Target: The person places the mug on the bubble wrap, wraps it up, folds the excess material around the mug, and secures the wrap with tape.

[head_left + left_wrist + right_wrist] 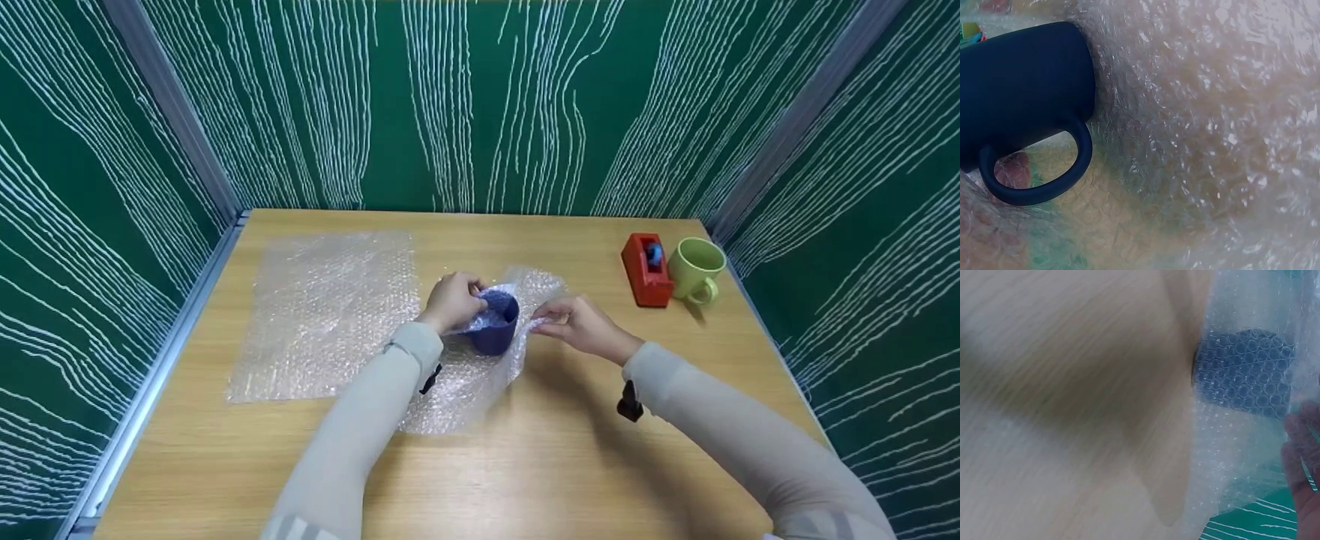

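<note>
A dark blue mug (496,339) stands upright on a sheet of bubble wrap (450,397) in the middle of the table. Its handle shows plainly in the left wrist view of the mug (1027,84). My left hand (454,301) holds one edge of that sheet at the mug's rim, part of the wrap lying over its mouth. To the right of the mug, my right hand (583,327) pinches the opposite, raised edge. In the right wrist view the mug shows only through the bubble wrap (1241,450).
A second, flat bubble wrap sheet (330,315) lies on the left of the wooden table (510,480). At the back right, a red tape dispenser (646,277) stands beside a green mug (694,266). Green patterned panels (495,105) enclose the table's back and sides.
</note>
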A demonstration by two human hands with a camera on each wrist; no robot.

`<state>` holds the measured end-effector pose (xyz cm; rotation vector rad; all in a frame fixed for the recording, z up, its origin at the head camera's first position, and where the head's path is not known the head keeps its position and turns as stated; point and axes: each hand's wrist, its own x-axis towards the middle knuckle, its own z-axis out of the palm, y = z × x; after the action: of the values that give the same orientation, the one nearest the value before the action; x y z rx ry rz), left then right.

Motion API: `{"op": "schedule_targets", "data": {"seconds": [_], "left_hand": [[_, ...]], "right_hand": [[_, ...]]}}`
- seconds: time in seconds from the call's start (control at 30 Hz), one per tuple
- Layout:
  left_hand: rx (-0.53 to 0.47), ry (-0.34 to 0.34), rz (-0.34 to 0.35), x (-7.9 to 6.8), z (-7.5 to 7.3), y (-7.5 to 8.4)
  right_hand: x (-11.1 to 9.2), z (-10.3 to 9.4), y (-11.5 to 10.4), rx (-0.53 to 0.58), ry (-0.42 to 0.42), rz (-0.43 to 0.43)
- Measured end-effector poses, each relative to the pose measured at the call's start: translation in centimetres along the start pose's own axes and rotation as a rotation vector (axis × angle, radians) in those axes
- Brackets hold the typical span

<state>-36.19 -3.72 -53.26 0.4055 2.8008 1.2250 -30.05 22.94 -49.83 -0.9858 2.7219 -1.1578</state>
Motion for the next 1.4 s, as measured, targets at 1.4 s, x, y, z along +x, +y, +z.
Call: {"op": "schedule_targets", "data": {"seconds": [1.4], "left_hand": [[-0.221, -0.176, 0.056, -1.0, -1.8, 0.6]], "right_hand": [[5.8, 3.4, 0.3, -0.007, 0.146, 0.154]]}}
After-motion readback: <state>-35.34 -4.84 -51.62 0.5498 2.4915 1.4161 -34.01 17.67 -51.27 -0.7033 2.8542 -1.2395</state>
